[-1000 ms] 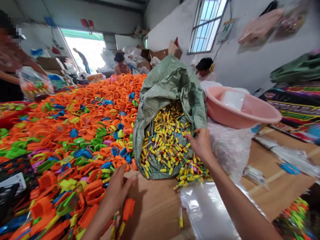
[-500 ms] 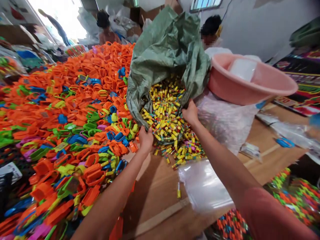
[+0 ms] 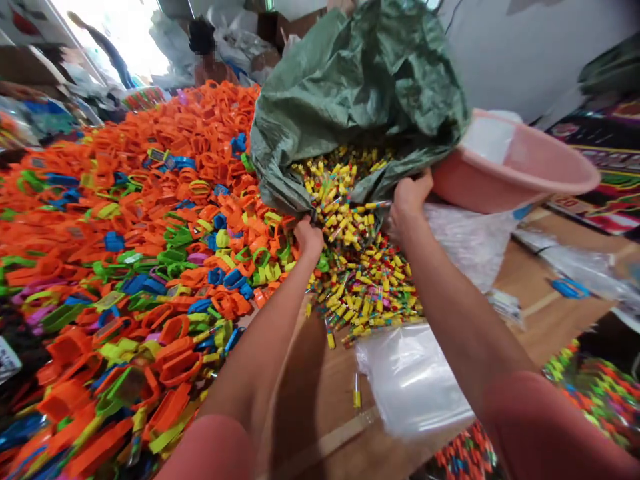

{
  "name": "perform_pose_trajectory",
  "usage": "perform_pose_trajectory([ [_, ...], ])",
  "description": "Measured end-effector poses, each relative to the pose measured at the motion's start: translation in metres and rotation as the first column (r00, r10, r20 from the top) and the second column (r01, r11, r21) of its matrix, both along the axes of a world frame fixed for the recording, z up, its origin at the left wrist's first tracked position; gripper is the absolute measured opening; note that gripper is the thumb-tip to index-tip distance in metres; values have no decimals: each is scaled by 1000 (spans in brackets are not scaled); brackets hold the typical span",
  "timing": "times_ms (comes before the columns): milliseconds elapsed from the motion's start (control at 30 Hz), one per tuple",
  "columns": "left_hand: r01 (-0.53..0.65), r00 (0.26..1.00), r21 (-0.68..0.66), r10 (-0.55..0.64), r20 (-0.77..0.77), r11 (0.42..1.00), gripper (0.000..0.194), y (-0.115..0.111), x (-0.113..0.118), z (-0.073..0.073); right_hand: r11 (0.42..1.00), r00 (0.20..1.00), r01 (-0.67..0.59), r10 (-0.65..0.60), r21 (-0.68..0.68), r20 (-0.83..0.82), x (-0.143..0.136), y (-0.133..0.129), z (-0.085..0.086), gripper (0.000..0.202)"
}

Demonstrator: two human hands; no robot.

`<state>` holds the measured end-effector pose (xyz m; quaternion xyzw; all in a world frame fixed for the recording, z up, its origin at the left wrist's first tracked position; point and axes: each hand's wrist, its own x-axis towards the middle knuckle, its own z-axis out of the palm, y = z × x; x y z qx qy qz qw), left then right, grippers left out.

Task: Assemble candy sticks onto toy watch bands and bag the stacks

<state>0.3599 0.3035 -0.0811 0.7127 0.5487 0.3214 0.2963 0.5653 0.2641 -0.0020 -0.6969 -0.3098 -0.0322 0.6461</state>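
Note:
A large green woven sack [image 3: 350, 87] is tipped toward me with its mouth facing down. My left hand [image 3: 309, 239] grips the left edge of the mouth, and my right hand [image 3: 411, 197] is closed on the right edge. Small clear tubes with yellow caps [image 3: 367, 280] spill out between my hands into a heap on the wooden table. One loose yellow-capped tube [image 3: 357, 391] lies apart, nearer to me. Just in front of the heap is a stack of clear plastic bags [image 3: 415, 380].
A big pile of orange, blue, green and yellow plastic watch-like toys [image 3: 165, 193] covers the left side. At right stand a pink basin [image 3: 540, 167] and blue scissors [image 3: 570, 288]. Filled bags [image 3: 595, 393] sit low at right. A person [image 3: 207, 57] is behind the pile.
Both hands have lifted the sack's mouth up and to the right. More tubes have poured onto the table, and the heap has spread. The sack now covers the second person at the back.

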Motion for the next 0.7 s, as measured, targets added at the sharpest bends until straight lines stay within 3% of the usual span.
perform_pose_trajectory([
  [133,19,988,41,-12,-152,999,39,18,-21,4,993,995,-74,79,-95,57,-5,-61,-24,27],
  [233,4,964,47,8,-264,999,35,21,-41,-2,995,941,60,-31,-75,338,-31,-107,-41,26],
  [267,-2,955,42,15,-295,999,35,22,-46,-4,998,897,27,1,-57,441,-43,-118,-47,22],
  [300,-3,947,36,14,-322,999,34,23,-49,-5,993,837,-71,114,-99,535,-55,-126,-54,18],
  [333,9,939,27,1,-343,1000,34,23,-51,-5,963,754,-191,268,-190,600,-66,-132,-61,17],
  [400,66,928,8,-59,-369,998,33,24,-56,-3,832,582,-347,552,-432,597,-81,-134,-78,23],
  [433,105,922,-3,-98,-376,994,33,24,-60,0,763,531,-371,642,-529,553,-85,-132,-87,28],
  [500,170,909,-28,-167,-381,985,35,22,-75,5,680,514,-364,717,-637,471,-84,-127,-101,35],
  [567,197,902,-49,-201,-383,979,40,14,-100,10,661,534,-350,723,-664,438,-80,-124,-109,36],
  [700,184,897,-50,-189,-399,982,45,-26,-164,10,704,564,-333,682,-627,466,-87,-137,-104,33],
])
